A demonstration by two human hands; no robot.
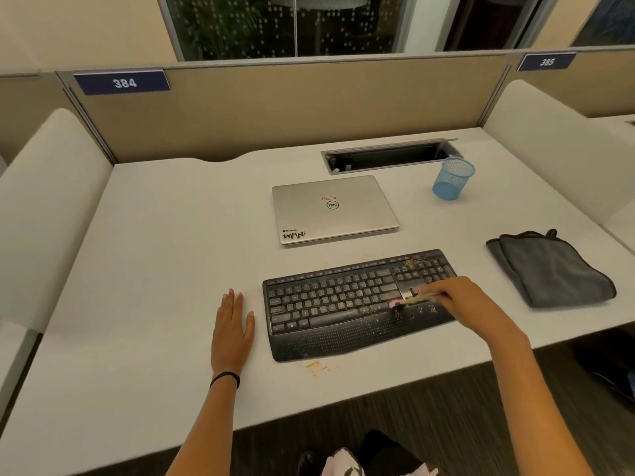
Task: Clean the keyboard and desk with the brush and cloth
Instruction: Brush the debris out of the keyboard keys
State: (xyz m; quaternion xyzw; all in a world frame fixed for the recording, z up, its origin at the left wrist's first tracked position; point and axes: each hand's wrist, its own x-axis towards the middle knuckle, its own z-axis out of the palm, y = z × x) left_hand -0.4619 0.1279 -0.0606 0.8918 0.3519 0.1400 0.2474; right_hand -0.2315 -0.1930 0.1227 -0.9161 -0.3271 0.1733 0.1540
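Here, the right hand [457, 297] pinched the brush [410, 299], its tip on the keyboard [330, 304] among crumbs [431, 309]. The left hand [233, 324] lay flat, fingers straight, on the desk [154, 269] just beside the keyboard. The cloth [553, 269] lay outside the right hand, apart.

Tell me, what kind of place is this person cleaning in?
Probably a shared office or library study hall. The desk sits behind a partition bearing plate 384 and plate 385, with a white side divider between seats and a built-in cable hatch.
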